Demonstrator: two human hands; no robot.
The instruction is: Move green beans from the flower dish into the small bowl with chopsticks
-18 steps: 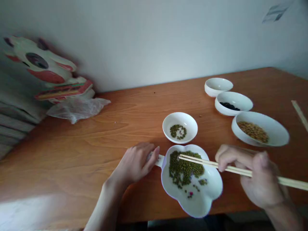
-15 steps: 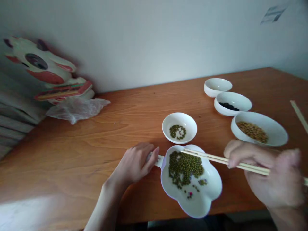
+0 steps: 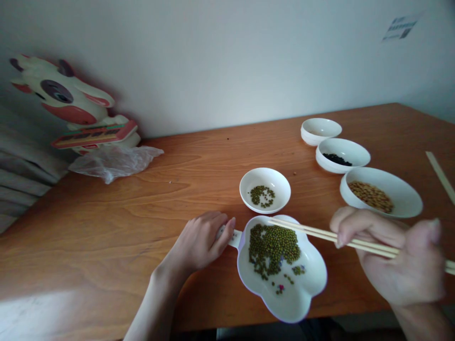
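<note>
The left hand (image 3: 202, 241) was closed around the handle (image 3: 235, 238) of a flower-shaped white dish (image 3: 298, 303), which sat near the front edge of the counter (image 3: 124, 237). The right hand (image 3: 398, 260) held a pair of chopsticks (image 3: 316, 231) — their tips close together near the dish's far rim, by the green beans (image 3: 277, 244); whether they pinched one, I could not tell. Just beyond the dish stood a small white bowl (image 3: 280, 189) with fewer beans, and a bowl of tan beans (image 3: 408, 199) stood farther right.
</note>
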